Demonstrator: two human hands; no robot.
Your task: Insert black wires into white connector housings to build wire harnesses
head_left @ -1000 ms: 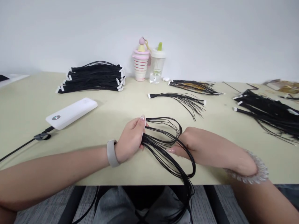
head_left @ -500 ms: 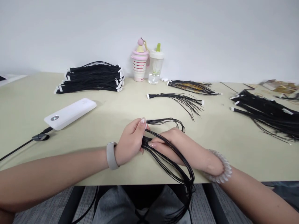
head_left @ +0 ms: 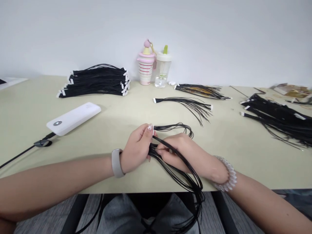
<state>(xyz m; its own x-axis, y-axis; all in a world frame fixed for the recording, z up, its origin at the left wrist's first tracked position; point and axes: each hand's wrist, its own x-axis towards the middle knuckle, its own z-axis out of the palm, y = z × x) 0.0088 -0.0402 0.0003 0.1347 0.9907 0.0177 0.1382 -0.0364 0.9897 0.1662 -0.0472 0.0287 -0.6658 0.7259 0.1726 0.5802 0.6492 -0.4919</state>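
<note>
Two hands on this one: the left hand [head_left: 136,148] is curled nearly shut, pinching the white connector end of a thin black wire harness [head_left: 186,178] between thumb and fingers, with a loop of strands arching out to the right of it. The right hand [head_left: 182,154] is half curled just beside it, fingertips in among the strands, though you can't really tell if it's gripping them or only touching. The harness sits over the front edge of a pale sage tabletop [head_left: 36,110], and its long ends droop past that edge toward the person's grey trousers [head_left: 117,214].

A grey silicone wristband [head_left: 116,163] is on the left wrist, and a clear spiral coil bracelet [head_left: 230,177] is on the right. Further back lie a single loose black harness with white ends [head_left: 185,105], a big stacked pile of black harnesses [head_left: 97,83], and a messy black heap [head_left: 275,118] off to the right. Also on the table: a white rounded power bank [head_left: 73,118] with a black cable [head_left: 19,156], a pink-and-cream striped cup [head_left: 145,65], and a clear plastic bottle with a green straw [head_left: 162,71].
</note>
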